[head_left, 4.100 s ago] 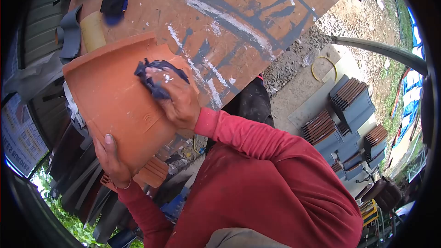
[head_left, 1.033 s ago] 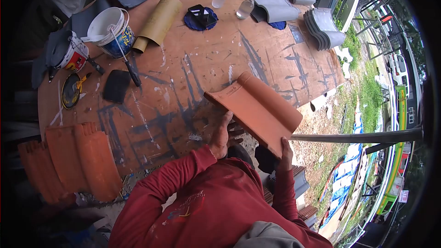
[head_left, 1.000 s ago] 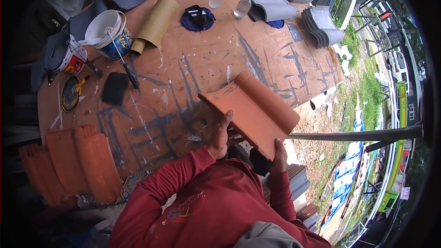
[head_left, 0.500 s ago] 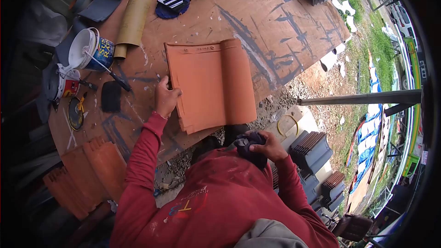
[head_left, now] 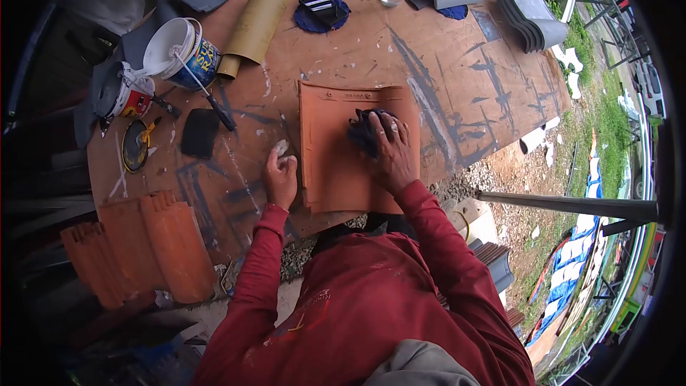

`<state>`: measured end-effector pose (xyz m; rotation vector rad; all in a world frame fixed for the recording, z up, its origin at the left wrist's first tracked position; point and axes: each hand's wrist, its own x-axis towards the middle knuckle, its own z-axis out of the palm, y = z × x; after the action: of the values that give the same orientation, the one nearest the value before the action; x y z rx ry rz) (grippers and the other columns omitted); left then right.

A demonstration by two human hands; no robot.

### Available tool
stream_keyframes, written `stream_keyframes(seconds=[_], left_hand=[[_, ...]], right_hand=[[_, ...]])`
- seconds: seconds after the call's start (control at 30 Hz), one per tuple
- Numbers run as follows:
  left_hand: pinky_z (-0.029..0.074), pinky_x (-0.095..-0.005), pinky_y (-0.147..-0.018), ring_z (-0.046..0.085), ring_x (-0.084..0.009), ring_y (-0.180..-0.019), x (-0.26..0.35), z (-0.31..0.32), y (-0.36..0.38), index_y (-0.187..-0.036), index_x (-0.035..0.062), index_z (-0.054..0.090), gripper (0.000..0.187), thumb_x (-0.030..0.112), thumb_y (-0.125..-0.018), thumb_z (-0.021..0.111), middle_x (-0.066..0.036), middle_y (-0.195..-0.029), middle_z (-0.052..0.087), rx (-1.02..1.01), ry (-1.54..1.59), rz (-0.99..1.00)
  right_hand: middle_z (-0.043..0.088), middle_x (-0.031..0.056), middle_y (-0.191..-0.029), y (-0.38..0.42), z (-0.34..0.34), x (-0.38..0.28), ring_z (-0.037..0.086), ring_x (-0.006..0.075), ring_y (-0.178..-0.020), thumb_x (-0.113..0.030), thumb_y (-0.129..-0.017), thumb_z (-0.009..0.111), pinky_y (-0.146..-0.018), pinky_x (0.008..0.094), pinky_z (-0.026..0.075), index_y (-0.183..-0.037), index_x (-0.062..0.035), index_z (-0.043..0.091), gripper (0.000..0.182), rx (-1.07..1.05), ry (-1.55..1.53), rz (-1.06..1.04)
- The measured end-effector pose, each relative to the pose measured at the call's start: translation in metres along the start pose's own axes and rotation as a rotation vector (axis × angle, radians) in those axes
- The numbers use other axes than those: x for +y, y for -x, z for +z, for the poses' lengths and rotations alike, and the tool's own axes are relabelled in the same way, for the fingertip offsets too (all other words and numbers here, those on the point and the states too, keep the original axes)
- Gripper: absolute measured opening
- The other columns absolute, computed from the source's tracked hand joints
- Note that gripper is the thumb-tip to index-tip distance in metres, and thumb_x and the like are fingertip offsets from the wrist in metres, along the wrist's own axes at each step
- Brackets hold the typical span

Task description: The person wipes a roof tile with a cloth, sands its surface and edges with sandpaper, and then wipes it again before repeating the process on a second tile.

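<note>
An orange clay roof tile (head_left: 325, 164) lies on the wooden table near its front edge. My right hand (head_left: 393, 146) presses a dark, crumpled cloth (head_left: 363, 136) onto the tile's face, fingers spread over the cloth. White smears mark those fingers. Just left of the tile, my left hand (head_left: 281, 180) is off the tile's edge, fingers loosely bent and thumb apart, with nothing visible in it. Its fingertips look whitish.
On the wooden table (head_left: 336, 50) stand a paint bucket (head_left: 196, 64), a smaller paint can (head_left: 132, 96) and a yellow-brown rolled piece (head_left: 257, 21). A phone (head_left: 321, 8), bottles and stacked grey tiles (head_left: 529, 18) sit farther back. More orange tiles (head_left: 153, 243) are at lower left.
My right hand has brought the cloth up from beside my body onto the tile. My left hand has let go of the tile's left edge. The view has shifted, so the table appears farther right.
</note>
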<state>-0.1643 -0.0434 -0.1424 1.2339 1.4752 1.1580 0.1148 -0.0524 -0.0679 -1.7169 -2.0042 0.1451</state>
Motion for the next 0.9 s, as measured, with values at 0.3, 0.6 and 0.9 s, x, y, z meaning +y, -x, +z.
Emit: stream_keyframes(seconds=[0.3,0.6,0.9], left_hand=[[0.055,-0.0306,-0.096,0.068,-0.0185,-0.111,-0.062,-0.080,0.082,-0.134,-0.0067,0.061,0.037,0.005,-0.099,0.064,-0.015,-0.128,0.069,0.129,-0.279,-0.071],[0.057,-0.0365,-0.087,0.073,-0.0253,-0.101,-0.039,-0.068,0.098,-0.126,-0.0047,0.067,0.033,0.008,-0.096,0.064,-0.019,-0.117,0.073,0.183,-0.178,-0.049],[0.057,-0.0336,-0.088,0.073,-0.0216,-0.102,-0.042,-0.090,0.085,-0.129,-0.0039,0.066,0.034,0.009,-0.098,0.065,-0.015,-0.117,0.074,0.080,-0.306,-0.052]], right_hand=[[0.047,0.0242,-0.157,-0.020,0.079,0.024,0.038,0.0434,-0.149,-0.035,-0.101,0.055,-0.127,0.0593,0.019,-0.150,-0.0072,0.054,0.057,-0.029,0.251,-0.037],[0.054,0.0211,-0.145,-0.012,0.093,0.066,0.053,0.0393,-0.127,-0.033,-0.068,0.082,-0.111,0.0533,0.040,-0.150,-0.0068,0.051,0.092,-0.205,0.301,-0.307],[0.069,0.0151,-0.113,-0.119,0.137,0.002,0.064,0.0379,-0.107,-0.024,-0.089,0.066,-0.094,0.0506,0.049,-0.103,-0.0072,0.074,0.023,-0.019,0.053,0.140]])
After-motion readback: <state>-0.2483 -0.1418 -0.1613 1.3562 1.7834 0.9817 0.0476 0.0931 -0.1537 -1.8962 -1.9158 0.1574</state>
